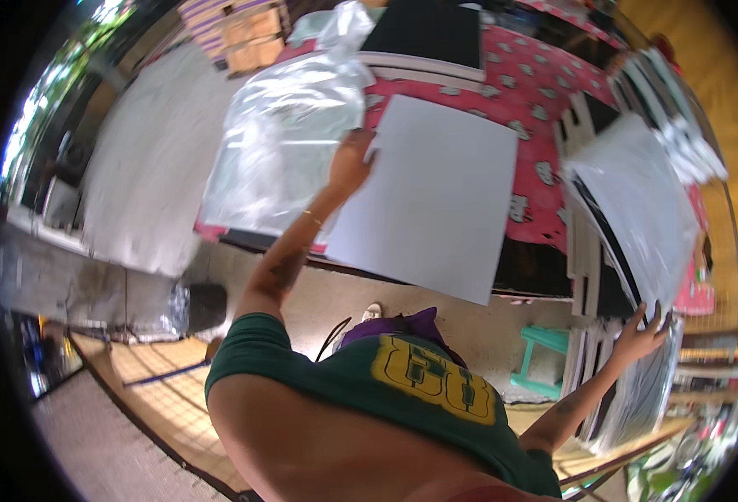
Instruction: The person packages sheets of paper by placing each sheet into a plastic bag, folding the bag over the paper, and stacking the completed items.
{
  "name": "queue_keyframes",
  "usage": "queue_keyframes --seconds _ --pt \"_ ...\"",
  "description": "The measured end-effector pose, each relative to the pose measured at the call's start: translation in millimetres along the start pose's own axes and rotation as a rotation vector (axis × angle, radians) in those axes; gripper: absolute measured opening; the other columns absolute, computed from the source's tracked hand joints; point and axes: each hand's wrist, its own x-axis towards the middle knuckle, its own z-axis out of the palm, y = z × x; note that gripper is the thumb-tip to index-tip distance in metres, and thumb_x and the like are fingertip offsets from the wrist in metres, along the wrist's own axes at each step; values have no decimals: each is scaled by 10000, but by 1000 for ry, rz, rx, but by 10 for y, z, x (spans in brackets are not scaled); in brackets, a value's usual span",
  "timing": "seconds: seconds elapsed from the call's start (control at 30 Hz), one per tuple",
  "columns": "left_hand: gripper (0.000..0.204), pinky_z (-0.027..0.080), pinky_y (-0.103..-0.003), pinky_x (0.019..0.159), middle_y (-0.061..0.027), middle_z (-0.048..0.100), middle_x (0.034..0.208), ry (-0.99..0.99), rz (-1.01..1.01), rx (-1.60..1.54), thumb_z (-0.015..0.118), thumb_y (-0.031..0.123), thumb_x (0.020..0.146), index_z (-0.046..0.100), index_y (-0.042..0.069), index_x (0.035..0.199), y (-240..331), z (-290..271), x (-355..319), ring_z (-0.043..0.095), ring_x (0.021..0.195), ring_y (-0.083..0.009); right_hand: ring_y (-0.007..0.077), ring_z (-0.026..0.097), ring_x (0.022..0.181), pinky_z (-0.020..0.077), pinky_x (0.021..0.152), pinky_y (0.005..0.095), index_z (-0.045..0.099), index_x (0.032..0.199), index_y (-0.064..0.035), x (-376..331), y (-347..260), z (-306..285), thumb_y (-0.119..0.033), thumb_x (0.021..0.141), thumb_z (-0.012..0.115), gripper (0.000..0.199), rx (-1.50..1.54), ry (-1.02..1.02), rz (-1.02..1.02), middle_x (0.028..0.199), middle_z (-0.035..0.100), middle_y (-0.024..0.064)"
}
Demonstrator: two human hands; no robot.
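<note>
A large white board (440,197) lies flat on the table in front of me. My left hand (352,163) is at its left edge, fingers partly extended, beside a pile of clear plastic bags (281,151). Off to the right, a black board in a clear plastic sleeve (637,197) sits askew and tilted over a stack of boards (582,243). My right hand (641,336) reaches to the near corner of that sleeved board, with its fingers spread and touching the plastic.
Black-topped boards (423,42) are stacked at the table's far side, on a pink patterned cloth (536,109). More wrapped boards (666,113) stand at the far right. Below the right side are a green stool (540,360) and another wrapped stack (637,402). Wooden blocks (252,38) are at far left.
</note>
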Motion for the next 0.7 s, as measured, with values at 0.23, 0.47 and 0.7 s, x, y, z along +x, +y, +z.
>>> queue_keyframes --seconds 0.23,0.47,0.7 --pt "659 364 -538 902 -184 541 1185 -407 -903 713 648 298 696 426 118 1290 -2036 -1672 -1093 465 1152 -366 154 543 963 461 800 284 562 1121 -31 -918 -2919 431 -174 882 581 280 1223 -785 123 1082 570 63" --pt "282 427 -377 500 -163 560 589 -220 -210 -318 643 256 826 542 -7 849 -68 -1217 -673 576 527 -282 171 566 953 483 806 378 540 1105 -47 -1644 -4954 613 -350 819 652 432 2044 -1588 835 1045 579 46" --pt "393 430 -325 461 -66 487 478 73 -680 -387 509 305 906 548 -33 709 -919 -1713 -746 520 426 -188 159 593 823 526 679 349 549 1032 -74 -818 -4437 397 -240 787 706 335 1800 -1055 811 919 587 10"
